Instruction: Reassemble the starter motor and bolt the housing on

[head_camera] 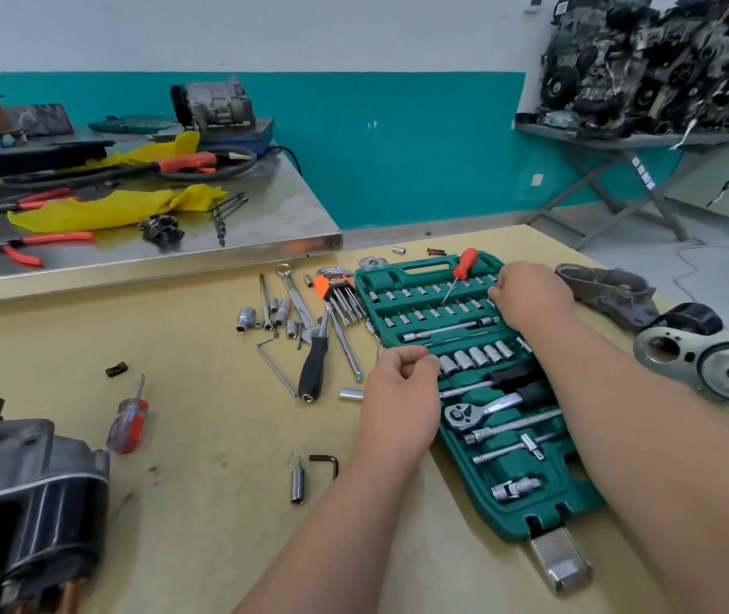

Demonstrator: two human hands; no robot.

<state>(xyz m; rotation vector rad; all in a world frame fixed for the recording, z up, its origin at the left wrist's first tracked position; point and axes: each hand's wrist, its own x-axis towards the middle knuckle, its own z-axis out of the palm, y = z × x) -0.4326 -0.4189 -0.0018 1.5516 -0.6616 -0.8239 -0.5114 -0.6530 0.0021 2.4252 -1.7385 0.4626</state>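
Count: one starter motor [30, 494], at the near left edge of the tan board table [203, 436]; two loose castings at far right, a grey housing [610, 290] and an end plate [708, 363] with a round seat, both well apart from the motor. One green socket case [376, 279] lies open between them, with five large sockets [475, 356] in a row and one ratchet [482, 407]. Three screwdrivers: red-handled [464, 263] lying on the case, red-and-clear [127, 425] and black-handled [313, 370] on the board. One orange hex key holder [331, 288]; two loose hex keys, silver [276, 369] and black [325, 460]. Left hand [402, 383] curled at the case's left edge beside the socket row; cannot tell whether it pinches anything. Right hand [531, 294] fingers bent down onto the upper bit rows; grip hidden, cannot tell. Behind left, a steel bench [265, 223] with two orange-handled pliers [21, 250]. Wall white over teal; a metal stand at back right piled with dark engine parts [664, 59]. Label on the hex key holder too small to read
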